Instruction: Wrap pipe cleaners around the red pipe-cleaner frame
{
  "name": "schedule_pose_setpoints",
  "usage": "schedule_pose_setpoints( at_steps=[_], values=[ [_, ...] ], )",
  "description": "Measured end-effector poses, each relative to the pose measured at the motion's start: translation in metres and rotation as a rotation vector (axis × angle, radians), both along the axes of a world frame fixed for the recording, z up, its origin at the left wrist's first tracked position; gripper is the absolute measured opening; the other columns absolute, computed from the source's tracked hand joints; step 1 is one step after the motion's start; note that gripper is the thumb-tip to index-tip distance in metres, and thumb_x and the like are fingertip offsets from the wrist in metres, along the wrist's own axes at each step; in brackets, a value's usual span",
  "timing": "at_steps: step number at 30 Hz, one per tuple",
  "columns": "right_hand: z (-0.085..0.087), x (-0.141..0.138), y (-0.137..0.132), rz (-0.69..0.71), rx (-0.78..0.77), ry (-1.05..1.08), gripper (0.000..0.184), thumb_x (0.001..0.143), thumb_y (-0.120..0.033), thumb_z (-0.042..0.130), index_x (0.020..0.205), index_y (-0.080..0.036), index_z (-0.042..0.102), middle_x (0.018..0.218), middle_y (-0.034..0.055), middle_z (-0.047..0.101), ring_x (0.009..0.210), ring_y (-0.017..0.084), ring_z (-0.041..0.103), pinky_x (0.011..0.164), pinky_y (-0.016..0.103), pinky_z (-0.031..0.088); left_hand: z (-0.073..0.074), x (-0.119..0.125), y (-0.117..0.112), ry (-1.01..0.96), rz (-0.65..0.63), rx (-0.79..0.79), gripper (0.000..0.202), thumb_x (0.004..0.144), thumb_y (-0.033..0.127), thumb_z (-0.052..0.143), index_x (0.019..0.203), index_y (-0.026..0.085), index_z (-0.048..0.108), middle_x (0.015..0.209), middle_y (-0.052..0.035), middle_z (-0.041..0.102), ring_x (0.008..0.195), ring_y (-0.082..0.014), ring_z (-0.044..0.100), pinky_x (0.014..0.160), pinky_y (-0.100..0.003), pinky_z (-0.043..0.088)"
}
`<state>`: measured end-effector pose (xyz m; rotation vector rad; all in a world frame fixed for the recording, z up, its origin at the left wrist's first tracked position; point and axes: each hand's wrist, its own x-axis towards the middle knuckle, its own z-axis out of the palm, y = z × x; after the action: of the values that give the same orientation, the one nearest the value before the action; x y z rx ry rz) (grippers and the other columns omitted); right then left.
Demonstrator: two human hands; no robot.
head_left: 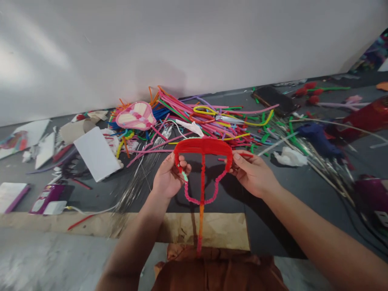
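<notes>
Pipe-cleaner shape (203, 147): being held up above the tabletop (230, 204), in front of the pipe-cleaner heap (182, 109).
Left hand (169, 178): fingers pinching the shape's left edge, closed around it.
Right hand (254, 173): fingers likewise pinching its right edge.
Scissors (230, 119): lying on the heap.
Phone (274, 100): resting beside the heap's right end.

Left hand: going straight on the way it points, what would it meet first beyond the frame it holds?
Beyond the red frame, the left hand would probably meet the heap of fuzzy stems, though depth is unclear.
</notes>
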<state>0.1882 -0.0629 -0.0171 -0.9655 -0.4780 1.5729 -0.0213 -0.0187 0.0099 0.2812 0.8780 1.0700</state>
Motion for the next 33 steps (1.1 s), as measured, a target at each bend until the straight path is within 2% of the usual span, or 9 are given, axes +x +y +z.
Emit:
schedule_pose_setpoints(
  at_steps=[12,18,21,23,25,27,29,31,33],
  values=[
    [0.004,0.008,0.0,0.019,-0.02,0.085,0.016,0.064,-0.03,0.078,0.072,-0.023,0.066,0.064,-0.0037,0.064,0.055,0.008,0.054,0.055,0.021,0.045,-0.009,0.001,-0.001,0.012,-0.084,0.066,0.006,0.08,0.016,0.057,0.075,0.015,0.058,0.067,0.0017,0.061,0.056,-0.0068,0.058,0.065,-0.024,0.053],
    [0.007,0.017,0.002,-0.074,-0.035,0.055,0.021,0.064,-0.037,0.078,0.074,-0.024,0.065,0.065,-0.0042,0.065,0.061,0.009,0.059,0.058,0.022,0.048,-0.008,-0.005,0.003,0.186,-0.253,0.185,0.008,0.069,0.018,0.064,0.072,0.014,0.059,0.07,-0.0049,0.069,0.062,-0.0174,0.066,0.064,-0.032,0.054],
    [0.008,0.018,0.002,-0.056,-0.038,0.053,0.02,0.064,-0.037,0.078,0.071,-0.023,0.065,0.064,-0.0038,0.064,0.059,0.009,0.058,0.058,0.021,0.049,-0.008,-0.012,0.009,0.335,-0.328,0.265,0.012,0.064,0.017,0.067,0.074,0.012,0.063,0.073,-0.0081,0.07,0.066,-0.0199,0.067,0.065,-0.03,0.053],
    [0.008,0.017,0.001,-0.038,-0.037,0.048,0.02,0.064,-0.036,0.078,0.069,-0.022,0.064,0.064,-0.0035,0.063,0.06,0.009,0.058,0.057,0.021,0.048,-0.009,-0.017,0.014,0.442,-0.293,0.308,0.016,0.065,0.018,0.069,0.079,0.011,0.066,0.074,-0.0079,0.07,0.066,-0.0173,0.066,0.063,-0.025,0.051],
    [0.008,0.015,0.0,-0.03,-0.037,0.051,0.02,0.064,-0.036,0.078,0.069,-0.022,0.064,0.065,-0.0035,0.063,0.062,0.009,0.058,0.058,0.021,0.048,-0.009,-0.019,0.018,0.544,-0.192,0.371,0.019,0.067,0.021,0.07,0.084,0.012,0.067,0.078,-0.007,0.07,0.07,-0.0151,0.065,0.065,-0.021,0.05],
    [0.007,0.012,-0.001,-0.023,-0.034,0.052,0.02,0.064,-0.035,0.079,0.069,-0.022,0.065,0.064,-0.0037,0.063,0.062,0.009,0.059,0.057,0.021,0.047,-0.005,-0.018,0.017,0.662,-0.07,0.483,0.019,0.068,0.02,0.07,0.086,0.015,0.068,0.087,-0.0056,0.069,0.081,-0.0143,0.064,0.074,-0.02,0.048],
    [0.005,0.008,-0.002,0.008,-0.018,0.041,0.019,0.065,-0.034,0.078,0.069,-0.021,0.065,0.063,-0.0038,0.062,0.061,0.009,0.057,0.056,0.021,0.045,0.004,-0.011,0.012,0.797,-0.026,0.636,0.024,0.067,0.017,0.072,0.091,0.019,0.069,0.098,-0.0044,0.067,0.096,-0.0155,0.06,0.088,-0.022,0.043],
    [0.002,0.005,-0.004,0.057,0.023,0.014,0.017,0.068,-0.035,0.076,0.069,-0.02,0.066,0.064,-0.0035,0.061,0.058,0.008,0.055,0.055,0.021,0.043,0.017,0.002,0.005,0.914,-0.142,0.783,0.035,0.063,0.013,0.074,0.097,0.022,0.069,0.109,-0.0043,0.065,0.112,-0.0195,0.053,0.101,-0.027,0.035],
    [0.0,0.002,-0.005,0.102,0.066,-0.022,0.017,0.071,-0.036,0.074,0.071,-0.02,0.068,0.064,-0.0029,0.061,0.057,0.008,0.052,0.054,0.021,0.041,0.029,0.017,-0.001,0.924,-0.373,0.896,0.046,0.059,0.011,0.077,0.103,0.024,0.068,0.12,-0.0049,0.061,0.128,-0.0253,0.04,0.109,-0.035,0.023]
  ],
)
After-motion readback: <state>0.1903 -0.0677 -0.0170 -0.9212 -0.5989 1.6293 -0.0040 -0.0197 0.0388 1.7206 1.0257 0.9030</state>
